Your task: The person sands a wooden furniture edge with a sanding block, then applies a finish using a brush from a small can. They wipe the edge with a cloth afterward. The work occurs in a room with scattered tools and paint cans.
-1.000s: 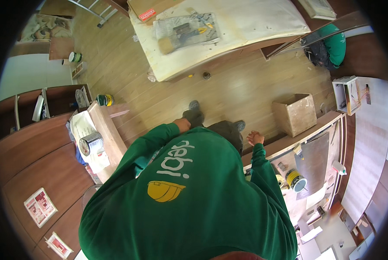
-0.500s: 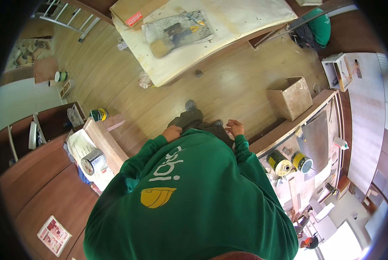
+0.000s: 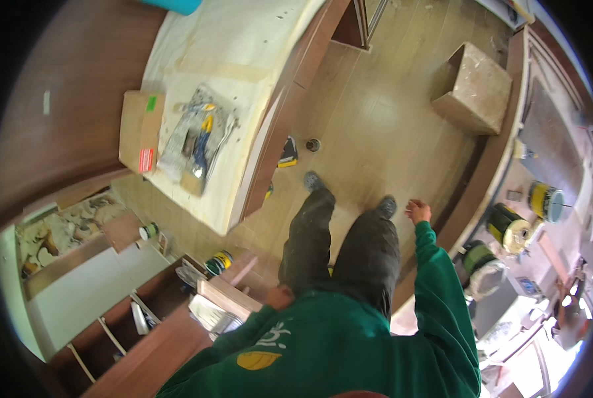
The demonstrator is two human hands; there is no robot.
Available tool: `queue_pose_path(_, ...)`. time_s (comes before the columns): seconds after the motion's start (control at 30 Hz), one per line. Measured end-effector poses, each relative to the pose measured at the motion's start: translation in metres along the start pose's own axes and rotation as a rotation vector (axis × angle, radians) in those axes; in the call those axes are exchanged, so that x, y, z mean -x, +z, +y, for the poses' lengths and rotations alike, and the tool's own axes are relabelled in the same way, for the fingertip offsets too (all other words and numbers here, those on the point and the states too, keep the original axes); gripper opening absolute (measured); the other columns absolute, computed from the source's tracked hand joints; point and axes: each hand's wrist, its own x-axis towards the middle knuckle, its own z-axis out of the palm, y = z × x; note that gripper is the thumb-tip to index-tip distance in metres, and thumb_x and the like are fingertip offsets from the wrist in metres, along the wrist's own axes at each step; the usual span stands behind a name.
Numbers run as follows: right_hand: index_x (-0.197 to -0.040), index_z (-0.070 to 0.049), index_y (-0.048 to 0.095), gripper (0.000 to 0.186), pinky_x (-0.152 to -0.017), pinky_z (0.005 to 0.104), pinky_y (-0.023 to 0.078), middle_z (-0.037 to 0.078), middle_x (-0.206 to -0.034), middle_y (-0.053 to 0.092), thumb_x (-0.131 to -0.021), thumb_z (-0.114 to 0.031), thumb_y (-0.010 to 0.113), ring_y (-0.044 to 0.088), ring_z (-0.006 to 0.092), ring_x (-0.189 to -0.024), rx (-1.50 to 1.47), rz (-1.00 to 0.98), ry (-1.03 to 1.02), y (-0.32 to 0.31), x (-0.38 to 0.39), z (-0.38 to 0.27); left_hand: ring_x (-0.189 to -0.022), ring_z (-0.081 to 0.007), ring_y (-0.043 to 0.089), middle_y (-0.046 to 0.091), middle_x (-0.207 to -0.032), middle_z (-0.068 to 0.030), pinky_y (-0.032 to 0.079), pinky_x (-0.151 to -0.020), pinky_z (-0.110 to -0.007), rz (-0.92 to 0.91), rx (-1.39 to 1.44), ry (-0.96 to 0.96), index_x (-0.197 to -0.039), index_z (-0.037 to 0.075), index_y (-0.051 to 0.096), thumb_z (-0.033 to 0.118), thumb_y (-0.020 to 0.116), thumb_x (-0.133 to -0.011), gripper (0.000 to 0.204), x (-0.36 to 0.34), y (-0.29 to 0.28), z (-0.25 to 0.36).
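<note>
My left hand [image 3: 281, 297] hangs beside my left thigh, near a wooden board end [image 3: 227, 296]. Blur and the dark trousers hide its fingers. My right hand [image 3: 418, 211] is out ahead of my right thigh, above the floor, its fingers loosely bent and a little apart with nothing visible in them. To its right runs the wooden edge of a long bench [image 3: 467, 215]. On that bench stand several paint cans, among them a black and yellow one [image 3: 505, 227] and one with a green band [image 3: 480, 260].
A cloth-covered table [image 3: 243, 73] at the upper left bears brushes and tools on newspaper [image 3: 185, 136] and a cardboard box [image 3: 134, 136]. An open box [image 3: 485, 89] stands at the far right. A small round tin [image 3: 313, 144] and a paint can [image 3: 218, 263] are lower down.
My view has turned, and the covered table now lies to the left. My legs show more fully, apart as in a step. My right hand has moved outward from my body.
</note>
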Motion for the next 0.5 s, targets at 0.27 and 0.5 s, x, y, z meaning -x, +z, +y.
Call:
queue_pose_path(0.27,-0.121,-0.014,0.068,0.042,-0.090,0.0459,0.055,0.019,-0.101,0.074,-0.082,-0.025,0.074,0.070,0.0379,-0.100,0.628,0.097,-0.191,0.084,-0.240,0.115,-0.114,-0.0398,0.062,0.062,-0.122,-0.0274,0.051,-0.097,-0.045,0.463,0.000,-0.060,-0.132,-0.002,0.049,0.061,0.086,-0.063,0.101,-0.148,-0.034,0.049)
queue_pose_path(0.5,-0.144,-0.003,0.049,0.053,-0.118,0.0456,0.032,0.019,-0.147,0.051,-0.098,-0.027,0.061,0.044,0.0368,-0.139,1.068,0.355,-0.542,0.068,-0.535,0.126,-0.125,-0.0402,0.058,0.057,-0.135,-0.0307,0.048,-0.105,-0.043,0.720,0.164,-0.344,-0.148,-0.010,0.032,0.060,0.090,-0.058,0.128,-0.308,-0.064,0.070)
